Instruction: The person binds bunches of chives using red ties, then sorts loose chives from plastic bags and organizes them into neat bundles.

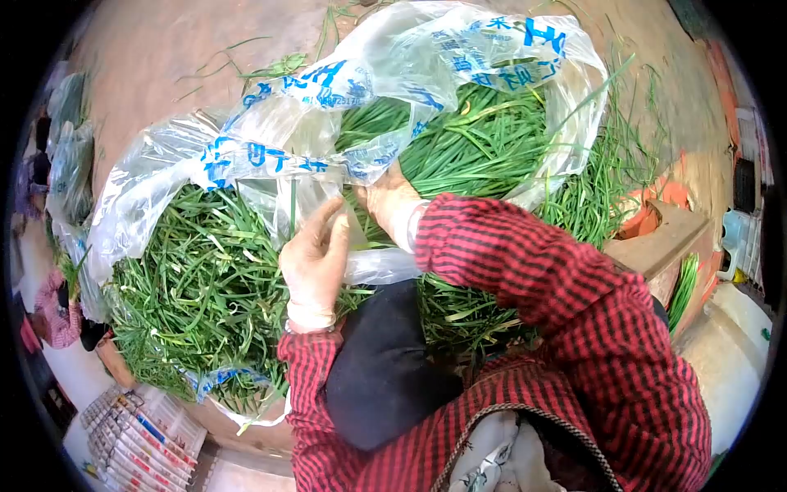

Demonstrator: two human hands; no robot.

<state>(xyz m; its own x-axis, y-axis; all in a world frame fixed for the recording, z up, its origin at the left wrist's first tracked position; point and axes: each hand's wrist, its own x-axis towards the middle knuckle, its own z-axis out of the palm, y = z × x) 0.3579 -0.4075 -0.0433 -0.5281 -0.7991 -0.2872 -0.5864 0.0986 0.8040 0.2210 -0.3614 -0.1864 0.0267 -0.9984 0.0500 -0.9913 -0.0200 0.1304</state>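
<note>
A clear plastic bag (385, 57) with blue printing spreads across the middle, its mouth open around long green chives (484, 139). My right hand (388, 202), pale and apparently gloved, is closed on the bag's near rim; its fingertips are partly hidden behind the plastic. Just left of it, my left hand (316, 261) has thumb and forefinger bent together at the same plastic, touching its edge. Under and left of my left hand lies a large heap of loose, tangled green stalks (205, 279), with part of the plastic draped over its far side.
More loose stalks lie on the brown surface (180, 49) and right of the bag. A wooden bench (664, 242) with orange material stands at right. Filled plastic bags (70, 180) and another person's checked sleeve (57, 312) are at far left. A white-and-red stack (135, 447) sits lower left.
</note>
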